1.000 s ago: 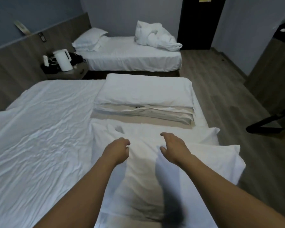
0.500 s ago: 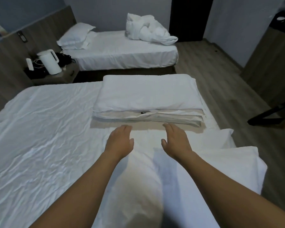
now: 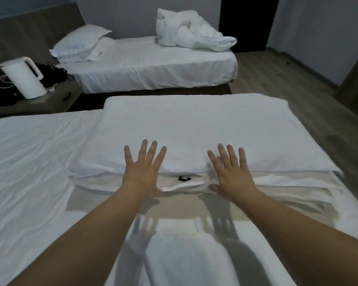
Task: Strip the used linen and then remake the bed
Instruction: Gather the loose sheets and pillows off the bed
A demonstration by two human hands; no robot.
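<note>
A folded white duvet (image 3: 194, 129) lies stacked on beige-edged folded layers on the near bed. That bed is covered by a wrinkled white sheet (image 3: 29, 172). My left hand (image 3: 143, 168) and my right hand (image 3: 229, 170) are stretched out side by side over the duvet's near edge, fingers spread and straight, holding nothing. A small black tab (image 3: 184, 178) shows at the fold between the hands. A white pillow (image 3: 186, 261) lies under my forearms at the near edge.
A second bed (image 3: 153, 65) stands behind with two pillows (image 3: 81, 43) and a crumpled white duvet (image 3: 194, 32). A bedside table at the left carries a white kettle (image 3: 23, 77) and black cables. Wooden floor (image 3: 298, 79) runs along the right.
Both hands have moved forward from the pillow to the near edge of the folded duvet, and their fingers have spread out. The view has moved closer to the stack.
</note>
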